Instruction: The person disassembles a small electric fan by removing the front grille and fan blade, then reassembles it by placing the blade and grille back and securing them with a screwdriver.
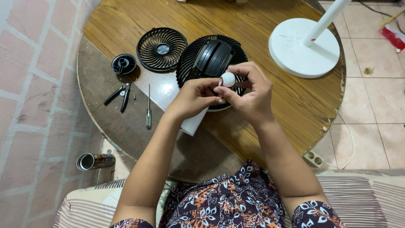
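left hand (192, 97) pinching white knob (228, 79) | right hand (249, 90) pinching same knob | both above fan body (211, 59) | grille (162, 48), pliers (119, 93), screwdriver (148, 107) left of it

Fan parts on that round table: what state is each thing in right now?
Small white part: held between both hands' fingertips.
Left hand: gripping it.
Right hand: gripping it.
Fan body: black, lying flat, grille off.
Front grille: detached, lying flat.
Black cap: removed, set aside.
Pliers: lying unused.
Screwdriver: lying unused.
White stand: on the table, apart from the fan body.
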